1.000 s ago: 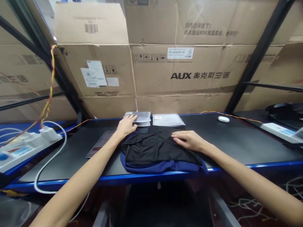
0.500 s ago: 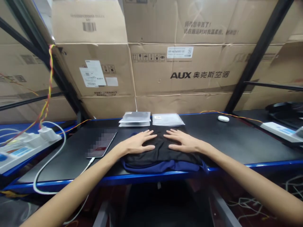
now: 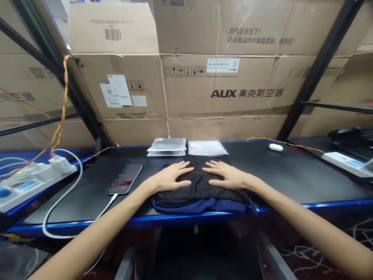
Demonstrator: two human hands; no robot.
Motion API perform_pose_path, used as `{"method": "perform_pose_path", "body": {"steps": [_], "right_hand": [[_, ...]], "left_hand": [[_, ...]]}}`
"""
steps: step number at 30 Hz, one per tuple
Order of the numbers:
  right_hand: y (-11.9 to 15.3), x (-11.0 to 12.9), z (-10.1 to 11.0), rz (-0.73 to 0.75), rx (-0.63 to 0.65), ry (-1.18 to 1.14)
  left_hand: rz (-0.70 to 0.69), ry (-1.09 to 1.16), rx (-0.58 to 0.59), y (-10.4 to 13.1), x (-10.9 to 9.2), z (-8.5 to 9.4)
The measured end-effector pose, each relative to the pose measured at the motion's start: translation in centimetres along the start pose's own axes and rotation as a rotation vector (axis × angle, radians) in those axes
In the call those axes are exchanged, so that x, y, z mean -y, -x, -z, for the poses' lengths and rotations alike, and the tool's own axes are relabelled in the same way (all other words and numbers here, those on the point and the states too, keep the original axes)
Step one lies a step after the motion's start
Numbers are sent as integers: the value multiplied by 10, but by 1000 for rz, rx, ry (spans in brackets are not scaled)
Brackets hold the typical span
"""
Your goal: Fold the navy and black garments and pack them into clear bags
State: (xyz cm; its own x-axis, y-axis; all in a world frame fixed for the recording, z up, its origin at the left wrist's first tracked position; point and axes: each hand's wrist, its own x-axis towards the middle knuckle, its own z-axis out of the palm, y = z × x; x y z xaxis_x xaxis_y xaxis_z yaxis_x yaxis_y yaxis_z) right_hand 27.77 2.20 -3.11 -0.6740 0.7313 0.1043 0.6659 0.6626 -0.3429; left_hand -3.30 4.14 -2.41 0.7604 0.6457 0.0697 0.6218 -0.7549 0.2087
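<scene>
A folded black cloth (image 3: 201,190), with blue fabric (image 3: 201,206) showing along its near edge, lies at the front of the black table. My left hand (image 3: 173,177) rests palm down on its left half, fingers apart. On the right half lies my right hand (image 3: 225,175), also flat and spread, its fingertips pointing toward the left one. A strip of black cloth shows between the two thumbs. Just behind the cloth are a small stack of clear plastic packets (image 3: 167,146) and another flat packet (image 3: 207,147) with a white label.
A phone (image 3: 126,181) with a white charging cable (image 3: 109,204) lies left of my left hand. Power strips (image 3: 37,181) sit at both sides. A white earbud case (image 3: 275,147) is at the back right. Cardboard sheets (image 3: 186,85) stand behind the table (image 3: 288,175).
The view has shifted very slightly. Both hands stay flat on the cloth, and nothing else has visibly moved.
</scene>
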Motion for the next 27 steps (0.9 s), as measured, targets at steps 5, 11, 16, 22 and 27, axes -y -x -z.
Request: {"method": "perform_pose_path", "body": {"steps": [5, 11, 16, 22, 27], "right_hand": [[1, 2, 1, -2, -39, 7], [-11, -22, 9, 24, -351, 129], [-25, -53, 16, -86, -402, 345], [-23, -59, 16, -103, -397, 359], [-13, -49, 23, -64, -500, 313]], "left_hand": [[11, 28, -56, -2, -1, 1], [89, -31, -285, -34, 9, 5], [234, -137, -243, -65, 29, 10], [272, -161, -270, -69, 28, 10], [157, -162, -413, -56, 21, 20]]}}
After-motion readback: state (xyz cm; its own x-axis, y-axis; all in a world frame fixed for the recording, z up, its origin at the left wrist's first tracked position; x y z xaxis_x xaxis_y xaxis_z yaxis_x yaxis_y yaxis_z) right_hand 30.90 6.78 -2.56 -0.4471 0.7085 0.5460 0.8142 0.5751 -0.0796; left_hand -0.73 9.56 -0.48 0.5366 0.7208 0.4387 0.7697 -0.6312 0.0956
